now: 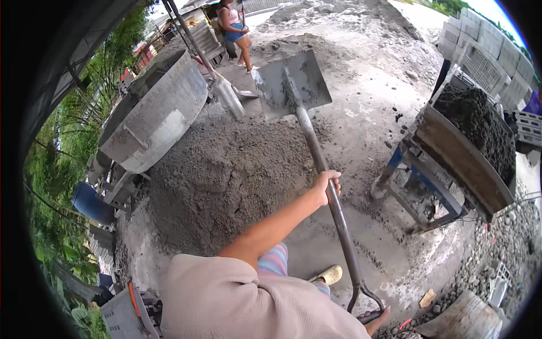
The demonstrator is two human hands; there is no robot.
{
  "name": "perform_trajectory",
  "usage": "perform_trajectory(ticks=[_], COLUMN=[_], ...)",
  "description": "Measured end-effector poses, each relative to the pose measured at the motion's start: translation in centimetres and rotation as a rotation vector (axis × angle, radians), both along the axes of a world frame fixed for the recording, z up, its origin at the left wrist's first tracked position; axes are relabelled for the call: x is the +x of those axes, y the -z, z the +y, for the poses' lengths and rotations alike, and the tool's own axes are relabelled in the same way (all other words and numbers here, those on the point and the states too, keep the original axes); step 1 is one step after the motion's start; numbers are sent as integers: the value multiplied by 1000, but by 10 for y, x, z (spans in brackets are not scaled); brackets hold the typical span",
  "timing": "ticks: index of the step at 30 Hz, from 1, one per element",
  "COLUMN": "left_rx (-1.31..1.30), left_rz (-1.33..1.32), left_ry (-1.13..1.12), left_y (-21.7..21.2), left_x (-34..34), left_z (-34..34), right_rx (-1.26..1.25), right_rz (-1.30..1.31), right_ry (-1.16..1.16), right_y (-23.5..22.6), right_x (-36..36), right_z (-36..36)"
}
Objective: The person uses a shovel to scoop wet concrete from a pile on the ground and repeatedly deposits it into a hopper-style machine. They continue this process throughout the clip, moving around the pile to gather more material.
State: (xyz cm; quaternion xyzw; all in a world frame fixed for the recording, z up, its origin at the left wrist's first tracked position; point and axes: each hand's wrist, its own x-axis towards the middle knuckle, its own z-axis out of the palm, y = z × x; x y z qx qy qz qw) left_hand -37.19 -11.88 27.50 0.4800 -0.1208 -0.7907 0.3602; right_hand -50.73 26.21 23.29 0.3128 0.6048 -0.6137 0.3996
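Note:
A shovel (313, 138) with a flat square blade and a long shaft slants across the view, its blade raised on the far side and carrying only smears of mortar. Around the middle of the shaft wraps my left hand (326, 187). My right hand (375, 322) is closed on the handle at the near end, partly hidden by my body. Below and left of the blade rises a heap of grey sand mix (226, 175). To the right, a metal hopper (451, 144) on a blue-legged frame holds dark wet mix (474, 121).
A big round mixer drum (164, 121) stands at the left, near a blue barrel (91, 203). Another person (233, 28) stands at the far end. Stacked concrete blocks (491, 42) rise at the far right. Gravel (480, 254) covers the near right ground. A grey crate (127, 313) sits near left.

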Motion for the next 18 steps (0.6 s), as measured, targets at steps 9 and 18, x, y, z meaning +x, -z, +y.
perform_trajectory(ticks=[9, 18], left_rx=[653, 995], left_rz=[-72, 481], left_ry=[42, -147], left_y=[223, 280], left_x=[55, 51], left_z=[130, 90], right_rx=[610, 834], right_rz=[304, 797], right_ry=[-98, -237], right_y=[-3, -36], right_x=[6, 11], right_z=[43, -76])
